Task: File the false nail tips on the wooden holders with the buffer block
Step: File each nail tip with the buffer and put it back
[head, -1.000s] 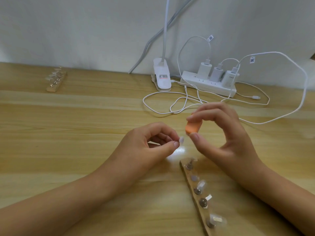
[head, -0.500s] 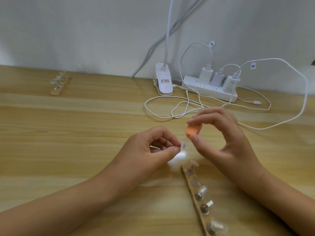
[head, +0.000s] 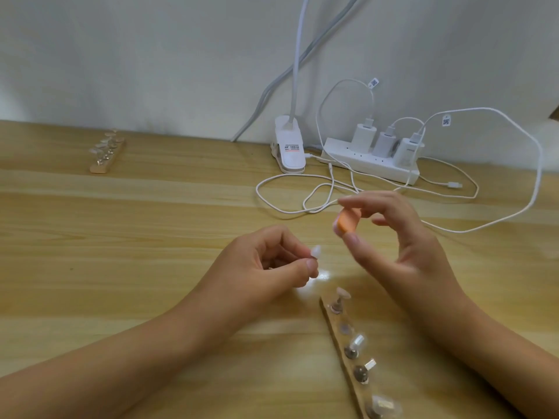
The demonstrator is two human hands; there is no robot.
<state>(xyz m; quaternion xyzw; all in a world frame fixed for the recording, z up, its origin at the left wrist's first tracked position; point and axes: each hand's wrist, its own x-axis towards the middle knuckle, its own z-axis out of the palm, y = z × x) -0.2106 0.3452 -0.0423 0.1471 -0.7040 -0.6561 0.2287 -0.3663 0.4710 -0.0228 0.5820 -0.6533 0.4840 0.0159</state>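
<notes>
Right hand (head: 402, 249) pinching buffer block (head: 347, 223) has drawn back — left hand (head: 260, 270) still pinches the nail tip (head: 316, 252).

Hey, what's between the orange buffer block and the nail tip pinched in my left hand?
Nothing. In the head view, the buffer block and the nail tip are apart, with only bare table showing through the gap.
</notes>
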